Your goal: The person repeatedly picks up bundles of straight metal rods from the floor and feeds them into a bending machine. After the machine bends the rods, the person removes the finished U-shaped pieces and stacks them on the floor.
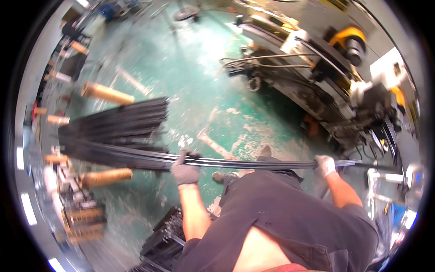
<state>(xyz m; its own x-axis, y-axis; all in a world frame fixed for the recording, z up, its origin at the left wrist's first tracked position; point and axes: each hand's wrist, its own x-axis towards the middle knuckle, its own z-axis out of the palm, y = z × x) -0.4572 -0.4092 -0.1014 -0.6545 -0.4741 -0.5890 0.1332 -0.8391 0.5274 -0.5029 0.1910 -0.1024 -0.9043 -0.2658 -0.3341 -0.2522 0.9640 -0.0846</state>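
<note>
A few long, thin black bars [253,164] lie across in front of my body, held in both gloved hands. My left hand [186,168], in a grey glove, is closed round them left of the middle. Near their right end my right hand [324,167], in a pale glove, grips them too. To the left the bars run over a large stack of similar dark bars [118,124]; whether they touch it I cannot tell. Motion blur hides the exact number of bars and the finger detail.
A long machine bench [290,90] with cables and a yellow-and-black unit [351,43] stands at the right. Brown rolls [108,93] lie beside the stack at the left. A pile of black pieces [165,240] sits near my left elbow. Underfoot is a worn green floor [190,72].
</note>
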